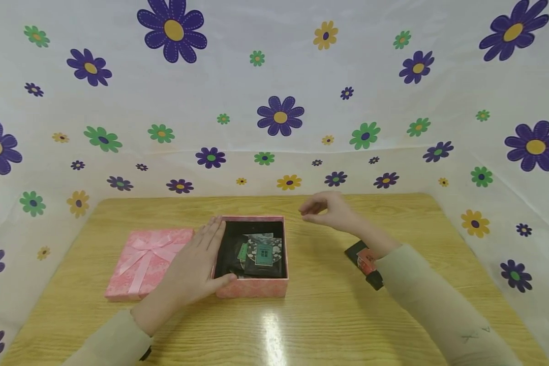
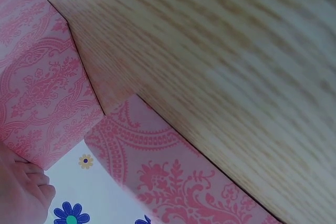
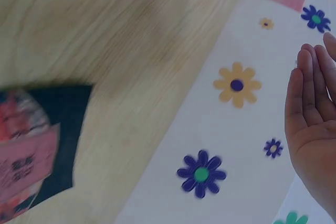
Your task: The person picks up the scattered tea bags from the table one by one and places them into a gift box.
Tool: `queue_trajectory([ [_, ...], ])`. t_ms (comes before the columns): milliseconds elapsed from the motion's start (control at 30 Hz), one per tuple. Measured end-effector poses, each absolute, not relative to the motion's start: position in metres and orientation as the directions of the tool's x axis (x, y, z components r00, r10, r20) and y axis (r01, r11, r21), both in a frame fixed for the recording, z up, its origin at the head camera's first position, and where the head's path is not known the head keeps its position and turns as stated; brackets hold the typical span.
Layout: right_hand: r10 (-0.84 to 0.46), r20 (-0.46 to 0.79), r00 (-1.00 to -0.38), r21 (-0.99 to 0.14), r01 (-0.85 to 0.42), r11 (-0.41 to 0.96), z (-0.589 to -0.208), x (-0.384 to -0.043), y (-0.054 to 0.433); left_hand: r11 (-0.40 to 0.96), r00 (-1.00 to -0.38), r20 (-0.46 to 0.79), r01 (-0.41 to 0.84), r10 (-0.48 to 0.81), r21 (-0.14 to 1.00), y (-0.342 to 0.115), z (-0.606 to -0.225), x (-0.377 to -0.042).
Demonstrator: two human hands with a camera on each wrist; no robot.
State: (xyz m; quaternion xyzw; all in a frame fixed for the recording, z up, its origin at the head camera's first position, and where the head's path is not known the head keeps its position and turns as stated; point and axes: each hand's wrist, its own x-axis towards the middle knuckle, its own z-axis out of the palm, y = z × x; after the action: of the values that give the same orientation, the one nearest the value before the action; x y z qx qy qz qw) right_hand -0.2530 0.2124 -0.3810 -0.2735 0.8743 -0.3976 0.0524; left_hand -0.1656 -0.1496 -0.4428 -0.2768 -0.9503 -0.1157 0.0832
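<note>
A pink patterned box (image 1: 251, 288) stands open on the table, with black packets (image 1: 264, 254) inside; the top one bears a green label. My left hand (image 1: 196, 264) rests along the box's left rim, fingers straight and thumb at the front corner. In the left wrist view, that hand (image 2: 23, 192) lies against the pink box wall (image 2: 42, 77). My right hand (image 1: 331, 209) is raised right of the box, fingers loosely bent and nothing in it. The right wrist view shows the right hand's palm (image 3: 315, 114) bare. Below the right forearm lies a black packet with a red label (image 1: 365, 260).
A pink lid (image 1: 153, 259) with a ribbon bow lies left of the box, partly behind my left hand. The wooden table (image 1: 320, 325) is enclosed at the back and sides by a white flower-printed cloth (image 1: 238, 86).
</note>
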Motion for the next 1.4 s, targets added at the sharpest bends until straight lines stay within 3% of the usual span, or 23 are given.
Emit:
queue_trajectory([
  [633, -0.339, 0.023, -0.940, -0.696, -0.258, 0.670, -0.401, -0.229, 0.313, 0.812, -0.820, 0.245, 0.561, 0.517, 0.163, -0.150, -0.444, -0.167],
  [1100, -0.276, 0.025, -0.961, -0.655, -0.225, 0.721, -0.426, -0.216, 0.349, 0.818, -0.830, 0.227, 0.550, 0.510, 0.171, -0.150, -0.442, -0.164],
  [1400, -0.234, -0.036, -0.972, -0.618, -0.162, 0.769, -0.439, -0.215, 0.358, 0.815, -0.827, 0.230, 0.554, 0.513, 0.173, -0.150, -0.442, -0.165],
])
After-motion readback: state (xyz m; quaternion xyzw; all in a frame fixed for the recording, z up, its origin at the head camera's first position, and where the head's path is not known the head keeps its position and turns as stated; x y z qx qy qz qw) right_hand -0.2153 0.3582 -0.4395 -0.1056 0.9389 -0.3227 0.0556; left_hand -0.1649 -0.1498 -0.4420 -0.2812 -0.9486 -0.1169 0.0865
